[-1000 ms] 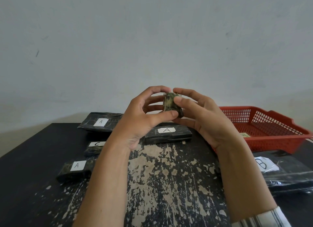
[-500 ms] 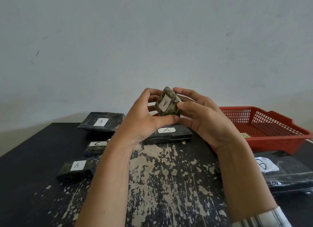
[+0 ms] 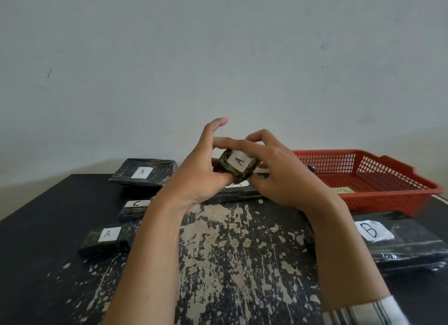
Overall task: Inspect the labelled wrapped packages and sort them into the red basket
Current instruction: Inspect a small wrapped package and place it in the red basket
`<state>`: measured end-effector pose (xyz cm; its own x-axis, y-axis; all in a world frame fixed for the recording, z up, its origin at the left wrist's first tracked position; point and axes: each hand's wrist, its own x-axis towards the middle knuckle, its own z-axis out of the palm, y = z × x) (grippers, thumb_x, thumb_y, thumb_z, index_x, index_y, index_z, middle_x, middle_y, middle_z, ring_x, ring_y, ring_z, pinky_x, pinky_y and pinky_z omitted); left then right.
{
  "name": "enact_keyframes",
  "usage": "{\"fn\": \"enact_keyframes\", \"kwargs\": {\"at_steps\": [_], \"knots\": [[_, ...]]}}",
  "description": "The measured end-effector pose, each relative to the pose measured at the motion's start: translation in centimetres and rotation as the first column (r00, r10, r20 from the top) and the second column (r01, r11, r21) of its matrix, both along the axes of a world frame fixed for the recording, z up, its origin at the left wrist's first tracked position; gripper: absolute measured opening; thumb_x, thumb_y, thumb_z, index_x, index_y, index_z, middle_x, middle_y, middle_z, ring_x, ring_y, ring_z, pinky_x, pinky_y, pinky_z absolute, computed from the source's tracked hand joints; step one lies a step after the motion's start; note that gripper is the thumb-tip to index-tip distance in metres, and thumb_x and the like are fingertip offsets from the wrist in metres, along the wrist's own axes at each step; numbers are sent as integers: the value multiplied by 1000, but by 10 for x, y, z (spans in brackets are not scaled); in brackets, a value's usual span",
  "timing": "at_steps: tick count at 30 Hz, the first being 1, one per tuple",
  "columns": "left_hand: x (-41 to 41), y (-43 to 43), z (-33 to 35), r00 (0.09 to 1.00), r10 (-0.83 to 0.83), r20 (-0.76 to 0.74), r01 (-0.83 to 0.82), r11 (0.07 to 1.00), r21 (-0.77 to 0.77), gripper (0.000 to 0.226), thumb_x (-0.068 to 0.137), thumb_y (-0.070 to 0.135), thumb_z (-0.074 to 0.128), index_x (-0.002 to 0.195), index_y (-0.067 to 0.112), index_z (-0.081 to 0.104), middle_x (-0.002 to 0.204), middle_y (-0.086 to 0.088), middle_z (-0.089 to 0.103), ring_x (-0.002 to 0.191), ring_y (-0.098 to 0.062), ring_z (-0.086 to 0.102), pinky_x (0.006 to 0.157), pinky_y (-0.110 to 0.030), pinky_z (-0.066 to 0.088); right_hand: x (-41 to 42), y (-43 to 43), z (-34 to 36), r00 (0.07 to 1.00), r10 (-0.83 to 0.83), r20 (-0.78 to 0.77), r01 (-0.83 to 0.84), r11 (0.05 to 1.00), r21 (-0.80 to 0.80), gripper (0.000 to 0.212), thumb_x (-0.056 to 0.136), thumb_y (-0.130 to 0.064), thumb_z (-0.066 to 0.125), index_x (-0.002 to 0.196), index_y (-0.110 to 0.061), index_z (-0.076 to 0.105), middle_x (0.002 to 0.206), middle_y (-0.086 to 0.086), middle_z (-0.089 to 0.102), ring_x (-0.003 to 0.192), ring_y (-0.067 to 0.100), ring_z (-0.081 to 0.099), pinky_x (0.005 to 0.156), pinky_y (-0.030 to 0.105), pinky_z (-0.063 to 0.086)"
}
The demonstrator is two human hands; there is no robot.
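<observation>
Small package turned label-up in both hands, above the desk (image 3: 242,264).

I see the left hand (image 3: 194,179) and right hand (image 3: 283,177) both pinching the small wrapped package (image 3: 236,166); since half a second ago it has rolled so its "A" label faces me squarely, and the left index finger has lifted clear. Beyond, to the right, the red basket (image 3: 378,179) sits unmoved, as do the desk's other packages.

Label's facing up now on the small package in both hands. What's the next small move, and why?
Probably carry the small package rightward toward the red basket. Its label reads A and faces the camera, so inspection looks done. Both the left hand and right hand hold it above the table, and the basket sits just to the right.
</observation>
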<state>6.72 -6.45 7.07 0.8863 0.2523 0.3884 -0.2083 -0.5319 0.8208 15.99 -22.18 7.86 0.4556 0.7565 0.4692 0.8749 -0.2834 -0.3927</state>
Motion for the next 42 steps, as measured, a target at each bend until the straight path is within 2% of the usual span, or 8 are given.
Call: {"fn": "enact_keyframes", "kwargs": {"at_steps": [7, 15, 18, 21, 25, 30, 34, 42], "knots": [[12, -10, -7, 999, -5, -45, 1, 995, -95, 89, 96, -9, 58, 149, 54, 24, 135, 15, 55, 110, -14, 69, 96, -38, 57, 17, -21, 3, 995, -95, 15, 96, 991, -88, 66, 86, -25, 79, 140, -50, 52, 107, -19, 40, 96, -1, 48, 77, 10, 37], [84, -50, -57, 972, 113, -207, -119, 993, -18, 56, 98, -1, 54, 141, 35, 48, 130, 12, 59, 90, -6, 63, 55, -16, 49, 79, -76, 10, 939, -339, 63, 344, 919, -192, 69, 83, -32, 84, 145, -31, 52, 130, -1, 54, 113, 18, 53, 92, 36, 45], [118, -67, -78, 969, 125, -211, -116, 992, 57, 41, 97, 0, 56, 128, 27, 61, 121, 8, 64, 97, -13, 65, 58, -16, 46, 115, -93, 7, 895, -433, 107, 446, 864, -235, 68, 86, -35, 81, 147, -28, 51, 138, 3, 58, 125, 26, 55, 88, 37, 43], [145, -83, -95, 967, 121, -226, -100, 990, 103, 34, 96, -2, 55, 119, 20, 67, 112, 5, 67, 103, -14, 64, 75, -20, 44, 148, -104, -5, 862, -489, 132, 505, 811, -294, 69, 83, -39, 84, 144, -30, 53, 134, 2, 63, 122, 28, 59, 85, 38, 47], [170, -93, -119, 953, 158, -259, -129, 984, 126, 27, 92, -3, 57, 104, 19, 66, 103, 4, 69, 96, -10, 62, 71, -11, 41, 182, -101, -24, 870, -482, 100, 477, 776, -413, 70, 79, -37, 89, 139, -25, 56, 129, 2, 67, 113, 26, 64, 83, 36, 49], [181, -91, -148, 933, 214, -288, -178, 973, 144, 21, 95, 6, 60, 109, 19, 68, 102, 4, 71, 99, -13, 66, 87, -24, 46, 221, -76, -49, 894, -447, 35, 398, 754, -523, 72, 73, -24, 94, 134, -19, 57, 123, 6, 70, 98, 23, 70, 80, 33, 51], [182, -86, -149, 947, 202, -249, -168, 974, 150, 19, 95, 8, 61, 109, 20, 68, 99, 7, 69, 95, -10, 65, 88, -26, 50, 237, -67, -57, 872, -483, -78, 350, 728, -589, 71, 76, -9, 92, 137, -15, 58, 93, 8, 74, 68, 17, 74, 65, 32, 60], [187, -83, -153, 947, 201, -251, -164, 973, 159, 20, 96, 9, 62, 111, 21, 68, 97, 11, 67, 90, -4, 61, 76, -17, 43, 244, -51, -69, 831, -502, -240, 293, 761, -580, 71, 80, -2, 86, 143, -10, 53, 90, 12, 74, 80, 26, 77, 80, 40, 65]]}}
